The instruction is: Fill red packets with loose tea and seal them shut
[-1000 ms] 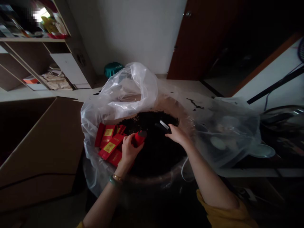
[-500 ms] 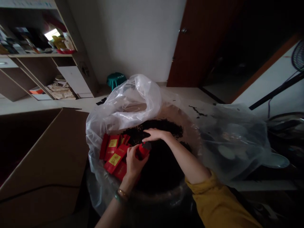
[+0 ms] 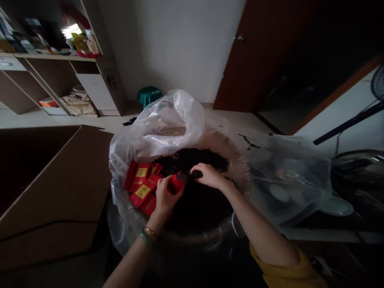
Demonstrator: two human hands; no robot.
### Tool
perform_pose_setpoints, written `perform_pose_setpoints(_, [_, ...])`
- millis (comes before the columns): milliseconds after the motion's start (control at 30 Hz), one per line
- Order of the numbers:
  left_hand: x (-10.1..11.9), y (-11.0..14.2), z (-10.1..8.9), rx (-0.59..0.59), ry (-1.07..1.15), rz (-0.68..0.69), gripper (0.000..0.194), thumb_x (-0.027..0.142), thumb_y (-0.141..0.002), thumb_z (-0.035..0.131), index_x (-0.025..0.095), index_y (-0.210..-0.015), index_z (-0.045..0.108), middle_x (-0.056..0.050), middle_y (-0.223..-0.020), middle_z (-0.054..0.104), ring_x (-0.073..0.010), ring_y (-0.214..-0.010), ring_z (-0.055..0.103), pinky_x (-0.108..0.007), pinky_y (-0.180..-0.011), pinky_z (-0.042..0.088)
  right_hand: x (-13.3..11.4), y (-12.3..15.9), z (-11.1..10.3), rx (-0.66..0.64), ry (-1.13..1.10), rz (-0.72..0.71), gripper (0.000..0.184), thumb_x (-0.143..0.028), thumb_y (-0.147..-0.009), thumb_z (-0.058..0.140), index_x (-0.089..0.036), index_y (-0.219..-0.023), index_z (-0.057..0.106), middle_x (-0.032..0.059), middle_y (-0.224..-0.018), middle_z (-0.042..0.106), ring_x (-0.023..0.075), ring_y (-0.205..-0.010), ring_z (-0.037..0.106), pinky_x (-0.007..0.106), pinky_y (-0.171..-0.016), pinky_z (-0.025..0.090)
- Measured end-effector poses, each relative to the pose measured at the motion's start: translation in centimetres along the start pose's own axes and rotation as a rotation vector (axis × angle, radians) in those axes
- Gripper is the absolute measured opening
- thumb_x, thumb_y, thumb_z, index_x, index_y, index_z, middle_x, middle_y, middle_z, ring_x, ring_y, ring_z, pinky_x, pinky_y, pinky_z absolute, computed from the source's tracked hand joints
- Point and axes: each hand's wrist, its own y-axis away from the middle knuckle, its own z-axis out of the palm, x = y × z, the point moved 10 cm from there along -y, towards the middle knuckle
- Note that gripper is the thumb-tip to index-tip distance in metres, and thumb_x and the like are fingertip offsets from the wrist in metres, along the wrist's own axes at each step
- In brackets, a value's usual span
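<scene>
My left hand [image 3: 165, 196] is closed around a small red packet [image 3: 177, 183], which it holds upright with its dark mouth facing up. Just to the right, the curled fingers of my right hand [image 3: 208, 176] pinch a dark clump of tea leaves [image 3: 197, 174] beside that mouth. Under both hands lies a heap of dark loose tea leaves [image 3: 207, 158] in a round container lined with a clear plastic bag [image 3: 192, 120]. More red packets [image 3: 143, 191] with yellow labels are piled at the left side of the heap, next to my left hand.
An open cardboard box [image 3: 69, 188] stands at the left. On the right, a clear plastic bag [image 3: 288, 180] holds pale items that I cannot make out. Behind are a shelf unit [image 3: 99, 92], a green-covered stool [image 3: 149, 96] and a brown door [image 3: 240, 60]; a fan [image 3: 378, 84] is at far right.
My right hand has moved from reaching over the heap, fingers outstretched, to beside the packet, now pinching tea leaves. My left hand keeps hold of the red packet. The camera view has shifted slightly.
</scene>
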Motion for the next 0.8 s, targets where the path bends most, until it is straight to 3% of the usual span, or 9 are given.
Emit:
perform_pose_setpoints(167, [0.6,0.1,0.0,-0.020,-0.030,0.016,0.048,0.026,-0.059,0.077,0.019,-0.104,0.060,-0.006,-0.093,0.065,-0.0232,-0.082,0.061,-0.037,-0.069,0.053,-0.4,0.4,-2.5,0.035,-0.118,0.042,0.021,-0.009,-0.066,0.065,-0.020,-0.083,0.069,-0.0018,-0.078,0.067,0.0153,-0.077,0.062,0.026,-0.073,0.045])
perform_pose_setpoints(333, [1.9,0.2,0.5,-0.049,-0.072,0.055,0.048,0.024,-0.058,0.077,0.021,-0.102,0.060,-0.005,-0.089,0.066,-0.0247,-0.085,0.060,-0.037,-0.071,0.051,-3.1,1.6,-4.6,0.085,-0.279,0.043,0.019,-0.017,-0.067,0.068,-0.020,-0.086,0.068,-0.0026,-0.079,0.067,0.0153,-0.075,0.062,0.026,-0.073,0.046])
perform_pose_setpoints(533, [2.6,0.1,0.3,-0.040,-0.071,0.079,0.048,0.029,-0.061,0.077,0.019,-0.104,0.059,-0.007,-0.091,0.066,-0.0249,-0.084,0.061,-0.037,-0.069,0.051,-5.9,1.8,-3.9,0.135,-0.255,-0.029,0.035,-0.012,-0.063,0.073,-0.021,-0.096,0.068,0.0026,-0.102,0.066,0.0185,-0.098,0.062,0.034,-0.092,0.046])
perform_pose_setpoints(667, [2.2,0.2,0.3,-0.048,-0.066,0.050,0.047,0.028,-0.062,0.076,0.020,-0.105,0.059,-0.006,-0.090,0.066,-0.0250,-0.084,0.061,-0.036,-0.067,0.051,-5.8,1.8,-3.3,0.147,-0.335,-0.028,0.042,-0.010,-0.068,0.067,-0.020,-0.109,0.064,0.0071,-0.113,0.062,0.0187,-0.102,0.061,0.034,-0.091,0.050])
perform_pose_setpoints(800, [2.0,0.3,0.4,-0.041,-0.065,0.030,0.047,0.027,-0.062,0.076,0.020,-0.106,0.060,-0.006,-0.092,0.066,-0.0247,-0.085,0.062,-0.037,-0.070,0.052,-5.9,1.7,-2.5,0.103,-0.395,-0.026,0.042,-0.003,-0.074,0.053,-0.021,-0.110,0.064,0.0049,-0.112,0.066,0.0170,-0.102,0.064,0.034,-0.094,0.050])
